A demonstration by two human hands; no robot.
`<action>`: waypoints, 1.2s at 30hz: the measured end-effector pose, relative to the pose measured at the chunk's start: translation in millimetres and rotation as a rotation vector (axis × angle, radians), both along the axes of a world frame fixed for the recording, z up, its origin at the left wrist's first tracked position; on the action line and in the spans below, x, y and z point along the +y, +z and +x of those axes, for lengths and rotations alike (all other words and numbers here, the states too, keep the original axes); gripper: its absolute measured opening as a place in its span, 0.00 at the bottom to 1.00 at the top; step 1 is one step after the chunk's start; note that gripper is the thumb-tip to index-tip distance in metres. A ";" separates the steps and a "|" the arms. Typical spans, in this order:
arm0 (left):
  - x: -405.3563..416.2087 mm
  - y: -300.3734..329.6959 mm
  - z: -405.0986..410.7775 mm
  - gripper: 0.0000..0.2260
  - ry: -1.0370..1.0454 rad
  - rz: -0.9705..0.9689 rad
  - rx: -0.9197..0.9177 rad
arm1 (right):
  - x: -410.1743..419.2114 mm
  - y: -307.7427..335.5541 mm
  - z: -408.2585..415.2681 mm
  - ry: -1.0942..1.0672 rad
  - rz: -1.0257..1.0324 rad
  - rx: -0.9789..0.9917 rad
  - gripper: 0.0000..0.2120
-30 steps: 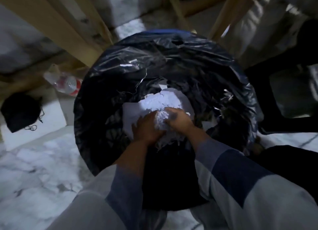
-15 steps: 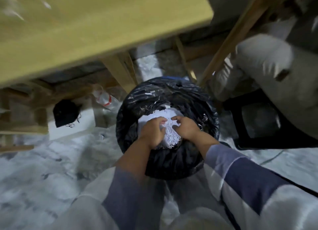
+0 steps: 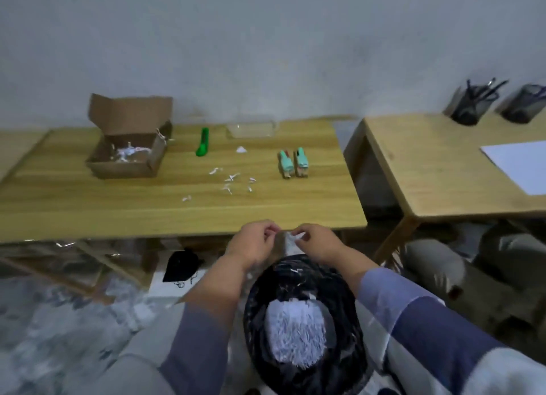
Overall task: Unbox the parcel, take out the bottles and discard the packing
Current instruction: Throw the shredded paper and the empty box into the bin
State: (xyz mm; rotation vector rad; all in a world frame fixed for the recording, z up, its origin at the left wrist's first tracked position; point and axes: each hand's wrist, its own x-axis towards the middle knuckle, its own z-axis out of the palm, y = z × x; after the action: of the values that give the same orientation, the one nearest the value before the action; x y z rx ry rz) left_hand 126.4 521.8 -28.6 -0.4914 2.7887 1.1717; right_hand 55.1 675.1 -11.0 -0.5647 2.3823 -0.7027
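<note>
The open cardboard parcel (image 3: 124, 155) stands at the table's back left with a few white paper shreds inside. Two small teal bottles (image 3: 293, 163) stand side by side right of the table's middle. Below the front edge, a bin lined with a black bag (image 3: 348, 329) holds a heap of shredded white packing (image 3: 295, 332). My left hand (image 3: 254, 242) and my right hand (image 3: 317, 241) are raised above the bin, level with the table edge. Both pinch a small scrap of white packing (image 3: 291, 241) between them.
A green box cutter (image 3: 203, 142) and a clear plastic tray (image 3: 251, 129) lie near the wall. Loose paper shreds (image 3: 230, 182) are scattered mid-table. A second table (image 3: 443, 164) at the right holds white paper and two pen holders. A black pouch (image 3: 181, 266) lies on the floor.
My head has lifted from the bin to the table top. Both hands have come up out of the bin, leaving the heap of shredded packing in it, and now hold only a small scrap.
</note>
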 end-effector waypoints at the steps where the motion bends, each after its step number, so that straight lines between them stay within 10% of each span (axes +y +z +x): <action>1: -13.5 5.2 0.9 0.11 0.031 -0.006 0.021 | -10.5 6.5 -4.1 0.011 -0.017 0.016 0.14; 11: -166.8 -11.0 -6.0 0.15 0.133 -0.221 0.039 | -128.0 -3.1 -45.7 0.002 0.009 0.130 0.16; 24: -299.8 -88.6 -44.5 0.24 -0.059 -0.483 0.051 | -267.8 -95.4 -31.7 -0.117 0.196 0.425 0.43; 36: -299.2 -90.5 -72.7 0.28 -0.114 -0.563 0.038 | -304.5 -102.4 -109.5 -0.339 0.293 0.430 0.30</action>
State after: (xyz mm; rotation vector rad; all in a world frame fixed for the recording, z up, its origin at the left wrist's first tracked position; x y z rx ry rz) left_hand 53.7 222.6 -119.0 -0.3335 3.1091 0.3606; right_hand -54.3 370.5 -113.3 -0.1990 2.9578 -0.3782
